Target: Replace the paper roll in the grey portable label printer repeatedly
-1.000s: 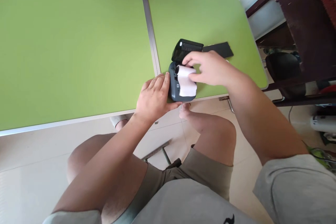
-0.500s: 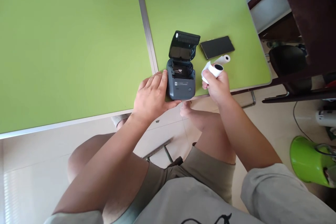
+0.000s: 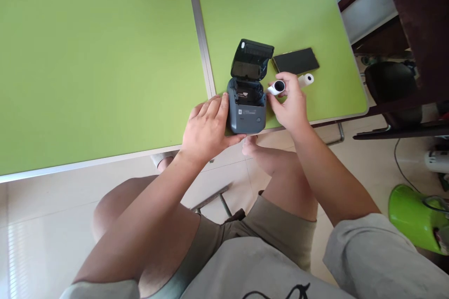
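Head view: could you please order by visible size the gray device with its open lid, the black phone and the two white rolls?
1. Gray device
2. Black phone
3. Roll in the right hand, roll on the table: unsure, not ranked; the hand partly hides both.

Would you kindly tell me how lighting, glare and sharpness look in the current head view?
In the head view: soft, fairly even light on the green tabletop; striped glare on the tiled floor at lower left; the small print on the portable printer too indistinct to read.
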{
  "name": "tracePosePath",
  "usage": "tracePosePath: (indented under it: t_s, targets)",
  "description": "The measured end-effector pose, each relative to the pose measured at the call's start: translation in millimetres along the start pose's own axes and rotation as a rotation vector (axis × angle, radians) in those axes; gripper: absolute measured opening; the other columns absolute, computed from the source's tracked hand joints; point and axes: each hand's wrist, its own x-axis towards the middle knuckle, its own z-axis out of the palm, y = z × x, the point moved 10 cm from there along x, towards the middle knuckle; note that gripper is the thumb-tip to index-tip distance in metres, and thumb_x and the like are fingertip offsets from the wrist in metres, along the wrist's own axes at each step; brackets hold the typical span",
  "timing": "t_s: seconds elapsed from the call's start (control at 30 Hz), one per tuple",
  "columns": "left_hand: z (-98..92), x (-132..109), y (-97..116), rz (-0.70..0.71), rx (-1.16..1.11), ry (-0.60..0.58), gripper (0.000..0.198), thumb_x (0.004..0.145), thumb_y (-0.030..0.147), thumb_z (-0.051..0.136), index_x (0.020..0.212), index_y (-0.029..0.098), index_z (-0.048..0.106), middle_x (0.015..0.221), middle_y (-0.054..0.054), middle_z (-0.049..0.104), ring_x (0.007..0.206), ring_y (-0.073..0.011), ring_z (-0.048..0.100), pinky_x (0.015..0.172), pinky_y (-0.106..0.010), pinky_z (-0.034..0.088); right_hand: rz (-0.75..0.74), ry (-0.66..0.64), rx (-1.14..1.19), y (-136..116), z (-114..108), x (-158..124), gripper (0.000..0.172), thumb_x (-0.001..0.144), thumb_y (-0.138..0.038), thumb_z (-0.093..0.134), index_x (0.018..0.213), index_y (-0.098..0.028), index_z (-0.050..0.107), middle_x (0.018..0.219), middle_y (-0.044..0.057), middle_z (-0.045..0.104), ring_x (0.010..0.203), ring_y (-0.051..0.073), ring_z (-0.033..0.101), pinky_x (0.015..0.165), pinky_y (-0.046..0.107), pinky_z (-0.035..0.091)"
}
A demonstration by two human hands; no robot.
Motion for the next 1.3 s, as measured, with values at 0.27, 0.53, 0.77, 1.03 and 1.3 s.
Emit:
tracePosePath:
  t_s: [0.27, 0.53, 0.77, 1.03, 1.3]
  targets:
    - [0.5, -0.8, 1.1, 0.011, -0.010, 0.002, 0.112, 0.085, 0.069, 0.075, 0.163, -0.001, 0.035, 0.160, -0.026, 0.053, 0.149, -0.0392, 0.052, 0.125, -0.046, 0.039, -0.152, 0.286, -0.043, -1.0, -57.5, -12.3, 0.041, 0.090, -0.027, 0.062, 0.130, -0.029, 0.055, 0.127, 0.009, 0.069, 0.120, 0.027, 0.070, 0.103, 0.051, 0.059]
    - [1.2, -0.1, -1.9, 0.008, -0.009, 0.022, 0.108, 0.085, 0.068, 0.075, 0.162, 0.002, 0.037, 0.161, -0.026, 0.052, 0.149, -0.0394, 0.052, 0.124, -0.048, 0.041, 0.183, 0.236, -0.048, 94.6, -57.0, 13.6, 0.065, 0.074, -0.021, 0.074, 0.135, -0.028, 0.052, 0.134, 0.011, 0.055, 0.123, 0.028, 0.065, 0.101, 0.049, 0.060]
    - [-0.5, -1.5, -3.2, 0.038, -0.035, 0.093, 0.102, 0.091, 0.077, 0.059, 0.162, 0.008, 0.038, 0.157, -0.025, 0.056, 0.146, -0.0395, 0.056, 0.121, -0.051, 0.044, 0.188, 0.187, 0.193, 100.9, -38.9, -1.7, 0.057, 0.081, -0.023, 0.064, 0.135, -0.028, 0.046, 0.115, 0.007, 0.069, 0.101, 0.024, 0.073, 0.095, 0.048, 0.062]
    - [1.1, -1.3, -4.1, 0.043, -0.010, 0.094, 0.106, 0.094, 0.081, 0.050, 0.161, 0.001, 0.038, 0.156, -0.029, 0.056, 0.147, -0.0404, 0.055, 0.120, -0.052, 0.044, 0.131, 0.087, 0.048, 76.5, -41.0, -12.6, 0.051, 0.085, -0.028, 0.063, 0.136, -0.022, 0.061, 0.130, 0.015, 0.068, 0.114, 0.027, 0.071, 0.101, 0.051, 0.060]
    - [-1.3, -3.4, -0.1, 0.040, 0.007, 0.063, 0.108, 0.086, 0.070, 0.074, 0.161, 0.000, 0.039, 0.158, -0.026, 0.055, 0.146, -0.0398, 0.055, 0.123, -0.048, 0.044, -0.069, 0.092, 0.147, -37.7, -62.1, 1.7, 0.055, 0.086, -0.032, 0.074, 0.136, -0.030, 0.053, 0.122, 0.013, 0.072, 0.109, 0.030, 0.075, 0.092, 0.048, 0.063]
